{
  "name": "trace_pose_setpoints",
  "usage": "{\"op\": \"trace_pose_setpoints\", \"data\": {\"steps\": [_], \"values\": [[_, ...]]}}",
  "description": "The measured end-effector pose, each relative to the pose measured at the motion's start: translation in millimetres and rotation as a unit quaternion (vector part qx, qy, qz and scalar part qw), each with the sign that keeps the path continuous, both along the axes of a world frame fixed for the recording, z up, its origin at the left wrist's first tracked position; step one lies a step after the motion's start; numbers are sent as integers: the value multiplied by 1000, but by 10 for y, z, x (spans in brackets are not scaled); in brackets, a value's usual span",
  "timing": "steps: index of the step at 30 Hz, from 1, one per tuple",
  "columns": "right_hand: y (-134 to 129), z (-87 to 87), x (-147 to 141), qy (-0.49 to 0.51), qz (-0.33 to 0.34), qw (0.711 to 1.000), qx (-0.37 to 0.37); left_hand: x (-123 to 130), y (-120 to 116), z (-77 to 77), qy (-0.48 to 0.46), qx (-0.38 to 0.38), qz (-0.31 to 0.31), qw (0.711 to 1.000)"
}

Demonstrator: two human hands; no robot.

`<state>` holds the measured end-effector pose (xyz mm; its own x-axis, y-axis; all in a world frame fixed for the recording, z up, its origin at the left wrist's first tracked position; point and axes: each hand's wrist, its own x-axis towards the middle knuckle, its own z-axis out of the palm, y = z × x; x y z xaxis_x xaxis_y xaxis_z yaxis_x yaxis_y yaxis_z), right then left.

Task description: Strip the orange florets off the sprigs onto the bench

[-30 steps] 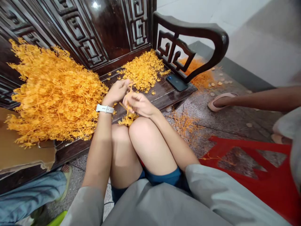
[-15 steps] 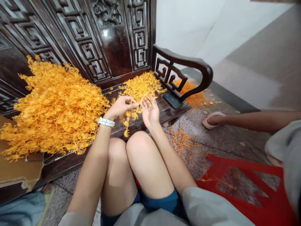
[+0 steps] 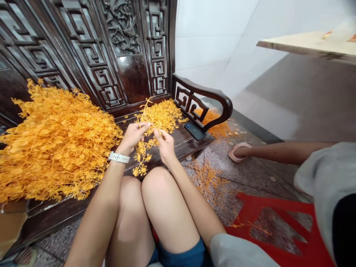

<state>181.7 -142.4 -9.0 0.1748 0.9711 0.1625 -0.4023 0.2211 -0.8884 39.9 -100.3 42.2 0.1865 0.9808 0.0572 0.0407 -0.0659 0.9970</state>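
Observation:
My left hand [image 3: 134,135], with a pale watch [image 3: 119,157] on its wrist, is closed in a pinch on a yellow-orange plastic sprig [image 3: 141,157]. Flower-like ends of the sprig hang below the fingers, and a thin stem sticks up above them. My right hand [image 3: 166,144] pinches the same sprig close beside the left fingertips; the exact spot is partly hidden by the fingers. Just behind both hands lies a small heap of loose yellow pieces [image 3: 164,114] on the dark wooden bench [image 3: 180,148]. A much larger pile of yellow sprigs [image 3: 61,144] rises to the left.
A phone [image 3: 195,131] lies by the carved armrest [image 3: 205,89]. Orange stems [image 3: 208,180] are scattered on the floor, near a red plastic stool [image 3: 241,207]. Another person's leg [image 3: 278,152] reaches in from the right. A cardboard box [image 3: 13,226] stands at lower left.
My right hand has gone from spread fingers to a pinch on the sprig. The stem now points up above the left hand. The view has shifted, bringing a tabletop in at upper right.

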Motion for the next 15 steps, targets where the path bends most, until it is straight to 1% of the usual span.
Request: {"op": "trace_pose_setpoints", "data": {"steps": [2,4,7,10,12,15], "values": [[24,-2,16,59,-27,998,-15,28,-54,41,5,-29,-55,998],[34,16,9,81,-14,996,-24,89,-109,95,0,-44,-80,996],[29,64,-19,75,31,996,-33,200,-157,170,-29,-25,-44,998],[13,119,-15,95,31,994,-32,242,-153,198,-36,20,-13,999],[-5,158,7,126,40,991,-33,215,-123,181,-22,45,-5,999],[-43,211,27,126,103,985,-65,131,-40,106,-12,74,38,996]]}}
